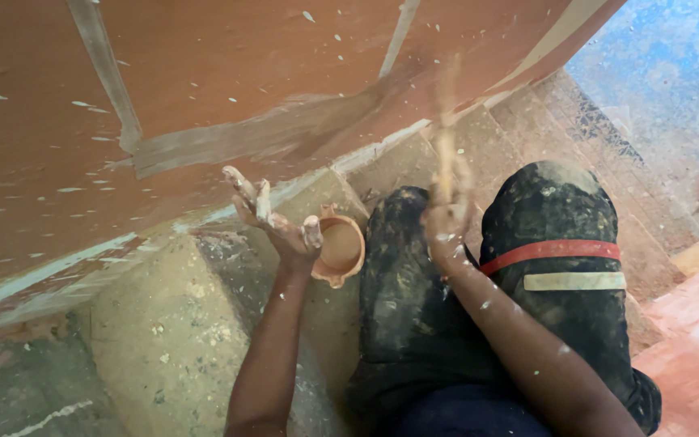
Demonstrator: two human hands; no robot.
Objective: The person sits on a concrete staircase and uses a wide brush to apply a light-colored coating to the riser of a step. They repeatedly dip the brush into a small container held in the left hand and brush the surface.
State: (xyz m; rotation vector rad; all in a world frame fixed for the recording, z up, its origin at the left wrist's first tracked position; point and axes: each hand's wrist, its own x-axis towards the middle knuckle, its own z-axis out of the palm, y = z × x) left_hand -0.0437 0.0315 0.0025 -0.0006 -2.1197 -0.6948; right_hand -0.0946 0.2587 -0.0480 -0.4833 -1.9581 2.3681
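My left hand (pixel 273 218) is raised with the palm up and the fingers spread, smeared with pale filler and holding nothing. Just right of it a small round orange cup (pixel 340 248) sits on a stair step. My right hand (pixel 446 218) grips a thin stick-like tool (pixel 446 146) that points up toward the orange-brown wall (pixel 228 73); the tool is blurred by motion. Grey filler streaks (pixel 260 133) run across the wall. My knees in dark, paint-spattered trousers (pixel 548 218) are bent below my arms.
Bare concrete stair steps (pixel 171 324) descend under me along the wall. A blue patch of floor (pixel 673 65) lies at the upper right and reddish tiles (pixel 697 324) at the lower right. A red band and a pale strip cross my right trouser leg.
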